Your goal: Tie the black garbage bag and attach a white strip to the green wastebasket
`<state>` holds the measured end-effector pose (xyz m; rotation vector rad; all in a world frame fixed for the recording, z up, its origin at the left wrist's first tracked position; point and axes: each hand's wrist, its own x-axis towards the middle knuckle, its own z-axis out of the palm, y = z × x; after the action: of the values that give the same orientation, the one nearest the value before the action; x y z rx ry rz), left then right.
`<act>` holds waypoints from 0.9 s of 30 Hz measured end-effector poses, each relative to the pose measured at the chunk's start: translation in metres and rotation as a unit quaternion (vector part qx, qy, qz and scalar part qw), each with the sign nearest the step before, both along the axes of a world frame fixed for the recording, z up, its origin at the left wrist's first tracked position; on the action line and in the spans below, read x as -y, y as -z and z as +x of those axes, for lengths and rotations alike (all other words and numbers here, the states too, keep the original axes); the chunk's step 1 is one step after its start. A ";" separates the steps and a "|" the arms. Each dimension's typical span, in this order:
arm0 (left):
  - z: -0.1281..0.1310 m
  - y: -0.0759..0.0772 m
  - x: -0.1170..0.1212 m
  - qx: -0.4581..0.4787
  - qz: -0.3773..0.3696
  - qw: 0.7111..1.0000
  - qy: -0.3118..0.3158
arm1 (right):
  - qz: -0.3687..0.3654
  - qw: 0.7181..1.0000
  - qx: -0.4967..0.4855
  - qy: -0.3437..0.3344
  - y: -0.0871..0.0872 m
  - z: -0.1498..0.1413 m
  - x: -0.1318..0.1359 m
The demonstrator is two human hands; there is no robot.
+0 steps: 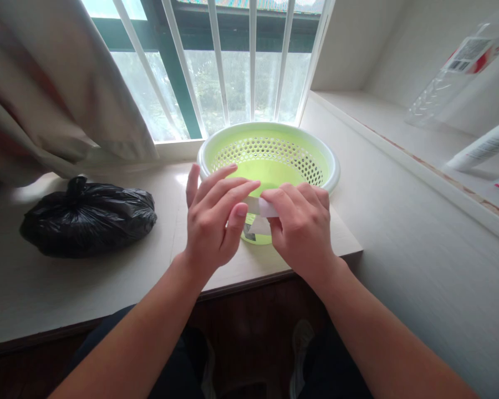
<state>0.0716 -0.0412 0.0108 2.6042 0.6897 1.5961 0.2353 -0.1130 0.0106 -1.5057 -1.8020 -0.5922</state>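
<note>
A small white piece (268, 208), perhaps rolled, is pinched between the thumb and fingers of my right hand (304, 224). From its left side a thin, pale, translucent strip (253, 205) reaches toward my left hand (214, 219). The fingers of that hand are stretched and spread, with the thumb apart from the index finger beside the strip. Whether the strip touches the left fingers is hard to make out. Behind and below both hands stands a yellow-green plastic basket (335, 166) with a perforated wall and a pale rim, its front partly hidden by them.
On the left of the ledge (166, 233) lies a knotted black plastic bag (89, 219). A curtain (66, 83) hangs beside the barred window (233, 83). A clear plastic bottle (449, 83) and a white tube (482, 147) sit on the right-hand shelf (382, 113).
</note>
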 end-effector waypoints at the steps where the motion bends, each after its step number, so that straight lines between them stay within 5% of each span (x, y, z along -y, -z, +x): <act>1: 0.002 0.000 0.004 -0.007 0.005 1.000 0.003 | 0.005 1.000 0.001 0.000 0.000 -0.001 0.000; 27: 0.014 0.023 0.000 -0.019 0.017 0.999 -0.028 | -0.027 0.999 0.037 -0.019 -0.006 0.008 0.000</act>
<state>0.0859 -0.0407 -0.0122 2.6695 0.7502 1.5902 0.2429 -0.1129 0.0164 -1.4984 -1.9127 -0.5913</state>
